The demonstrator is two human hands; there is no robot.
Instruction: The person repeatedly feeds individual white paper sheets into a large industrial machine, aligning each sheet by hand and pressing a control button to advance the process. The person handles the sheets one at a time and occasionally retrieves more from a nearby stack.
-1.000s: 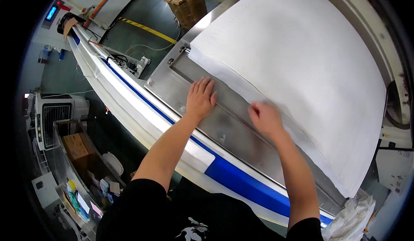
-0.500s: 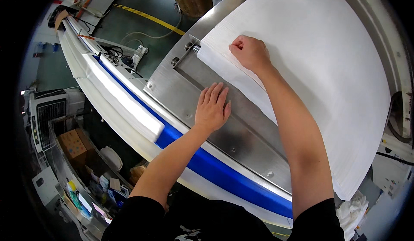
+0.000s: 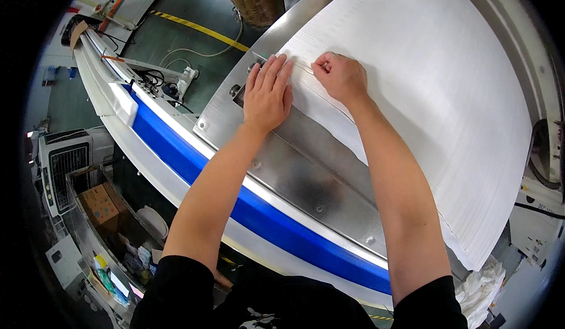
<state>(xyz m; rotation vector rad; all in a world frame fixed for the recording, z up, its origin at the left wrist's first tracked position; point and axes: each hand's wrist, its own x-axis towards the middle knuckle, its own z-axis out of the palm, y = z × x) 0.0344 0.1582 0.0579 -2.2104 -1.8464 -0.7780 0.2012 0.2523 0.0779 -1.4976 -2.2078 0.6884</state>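
Note:
A large stack of thin white sheets (image 3: 435,76) covers the metal table, its near edge layered and slightly uneven. My left hand (image 3: 269,91) lies flat at the stack's left corner, fingers extended together and the thumb a little apart, fingertips on the sheet edge. Just to its right, my right hand (image 3: 342,76) rests on top of the stack close to the near edge. Its fingers are curled into a closed pinch; whatever may be between them is hidden. Bare metal tabletop (image 3: 294,176) shows below both hands.
A blue conveyor belt (image 3: 265,220) runs along the table's near side, with a white piece (image 3: 122,102) at its far left. A brown drum (image 3: 256,0) stands beyond the table. An open bin (image 3: 126,229) with a cardboard box (image 3: 103,205) is at left.
My left hand has moved up from the bare metal to the stack's corner. My right hand stays closed in nearly the same place. The white piece on the belt has shifted toward the far left.

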